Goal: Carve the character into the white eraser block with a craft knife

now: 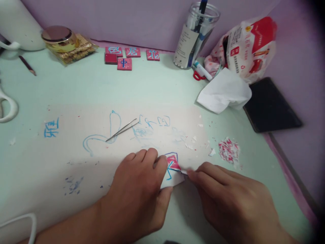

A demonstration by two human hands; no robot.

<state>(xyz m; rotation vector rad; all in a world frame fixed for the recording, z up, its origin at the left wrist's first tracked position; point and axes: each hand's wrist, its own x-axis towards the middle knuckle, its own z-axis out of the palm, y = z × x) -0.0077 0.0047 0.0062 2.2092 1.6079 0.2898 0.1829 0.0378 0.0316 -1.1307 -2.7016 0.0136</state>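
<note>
My left hand (142, 186) is closed on a small white piece (175, 181) with blue drawn lines and a patch of pink on its upper part. The fingers cover the left side of it. In my right hand (233, 196) is a thin, silvery tool (184, 172), mostly hidden by the fingers; its tip touches the right edge of the pink patch. The kind of tool cannot be made out. Metal tweezers (122, 129) lie on the marked, pale sheet (66, 149) just beyond my left hand.
Pink tiles (132, 52) with characters lie at the back. A jar of pens (186, 44), a crumpled tissue (223, 91), a dark tablet-like slab (274, 105) and a plastic bag (251, 51) stand at the right. Pink-white shavings (229, 151) lie beyond my right hand.
</note>
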